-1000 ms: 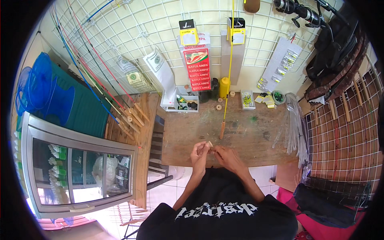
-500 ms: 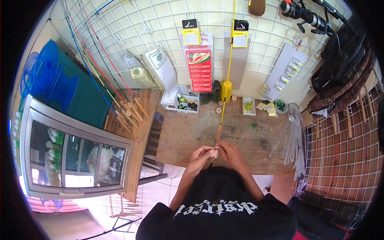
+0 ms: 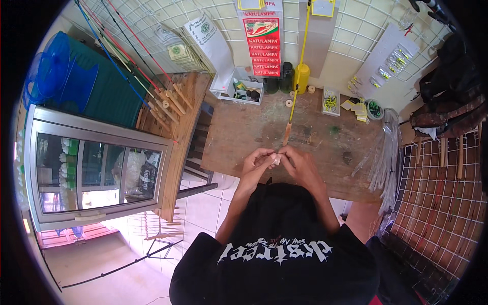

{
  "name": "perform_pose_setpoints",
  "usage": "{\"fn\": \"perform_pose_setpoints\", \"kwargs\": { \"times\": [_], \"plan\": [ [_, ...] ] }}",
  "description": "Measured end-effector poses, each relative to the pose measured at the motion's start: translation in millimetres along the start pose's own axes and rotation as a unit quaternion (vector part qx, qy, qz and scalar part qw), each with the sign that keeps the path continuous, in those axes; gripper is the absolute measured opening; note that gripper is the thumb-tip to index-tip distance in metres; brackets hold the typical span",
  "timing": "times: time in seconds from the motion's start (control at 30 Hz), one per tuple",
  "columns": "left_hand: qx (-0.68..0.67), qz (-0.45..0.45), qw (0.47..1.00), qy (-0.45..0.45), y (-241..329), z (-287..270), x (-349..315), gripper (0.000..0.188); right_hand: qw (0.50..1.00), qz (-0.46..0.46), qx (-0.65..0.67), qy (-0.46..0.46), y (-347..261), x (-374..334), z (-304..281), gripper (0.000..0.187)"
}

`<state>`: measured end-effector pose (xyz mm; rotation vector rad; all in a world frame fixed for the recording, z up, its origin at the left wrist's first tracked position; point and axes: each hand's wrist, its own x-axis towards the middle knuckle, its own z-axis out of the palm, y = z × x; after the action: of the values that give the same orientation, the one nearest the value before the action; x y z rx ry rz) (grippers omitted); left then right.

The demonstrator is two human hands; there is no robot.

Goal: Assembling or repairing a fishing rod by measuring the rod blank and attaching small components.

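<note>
A small pale piece (image 3: 277, 159) is slightly right of the frame's centre, pinched in the fingertips of the left hand (image 3: 258, 162). The right hand (image 3: 301, 165) has its fingertips drawn together beside it; whether they grip it, I cannot tell. Just above, a thin yellow rod (image 3: 293, 109) with an orange-brown handle (image 3: 287, 134) shows against the scuffed brown wooden tabletop (image 3: 244, 133).
</note>
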<state>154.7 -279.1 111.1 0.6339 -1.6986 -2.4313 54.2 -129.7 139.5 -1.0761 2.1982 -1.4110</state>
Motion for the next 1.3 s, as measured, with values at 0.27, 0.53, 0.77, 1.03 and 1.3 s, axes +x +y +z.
{"fn": "perform_pose_setpoints", "kwargs": {
  "times": [0.27,0.53,0.77,1.03,1.3],
  "plan": [
    [-0.225,-0.054,0.972,-0.032,12.3,-4.6,-10.8,0.020,0.999,0.012,0.037,0.011,-3.1,1.0,5.4,0.011],
    [-0.406,-0.067,0.901,0.137,5.2,-13.7,2.6,0.022,1.000,-0.007,0.009,0.011,-7.3,-2.3,10.1,0.012],
    [-0.481,-0.020,0.866,0.134,11.0,-29.0,3.7,0.024,0.997,0.063,0.018,0.033,-7.2,-5.6,1.5,0.013],
    [-0.507,-0.013,0.852,0.131,11.3,-30.2,13.8,0.024,0.996,0.069,0.017,0.061,2.9,-10.0,-1.7,0.013],
    [0.082,0.145,0.952,0.256,-6.6,-5.0,27.7,0.023,0.999,0.029,0.031,0.028,-4.0,-6.0,-14.3,0.013]
  ]
}}
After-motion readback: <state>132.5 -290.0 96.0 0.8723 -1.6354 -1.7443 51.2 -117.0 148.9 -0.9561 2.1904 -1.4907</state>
